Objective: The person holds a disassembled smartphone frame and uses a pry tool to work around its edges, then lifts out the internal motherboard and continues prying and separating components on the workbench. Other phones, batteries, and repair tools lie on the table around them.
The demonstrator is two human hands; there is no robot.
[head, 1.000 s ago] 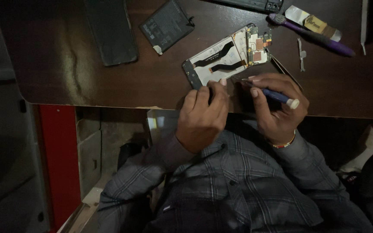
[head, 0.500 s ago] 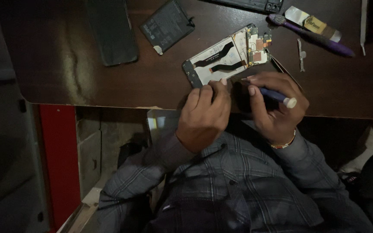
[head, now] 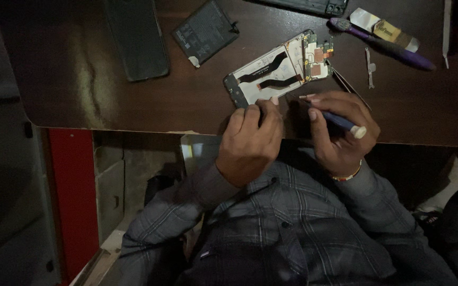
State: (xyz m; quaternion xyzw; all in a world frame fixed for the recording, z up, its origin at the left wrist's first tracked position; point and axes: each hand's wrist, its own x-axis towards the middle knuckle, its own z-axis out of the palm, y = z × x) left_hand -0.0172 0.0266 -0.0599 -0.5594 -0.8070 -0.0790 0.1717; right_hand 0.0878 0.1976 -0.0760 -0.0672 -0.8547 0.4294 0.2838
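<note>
Barely anything's shifted since a second ago, left hand [head: 250, 140] curled shut pinning the opened phone [head: 279, 69] near the desk [head: 80, 90] edge, right hand [head: 340, 127] closed around the blue screwdriver [head: 345, 124], so one slip could gouge those ribbon cables.

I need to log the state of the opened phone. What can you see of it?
The opened phone lies flat and slanted on the dark wooden table, back cover off. A pale inner plate carries two dark ribbon cables; a circuit board with copper-coloured patches fills its upper end. The left hand touches its lower edge.
</note>
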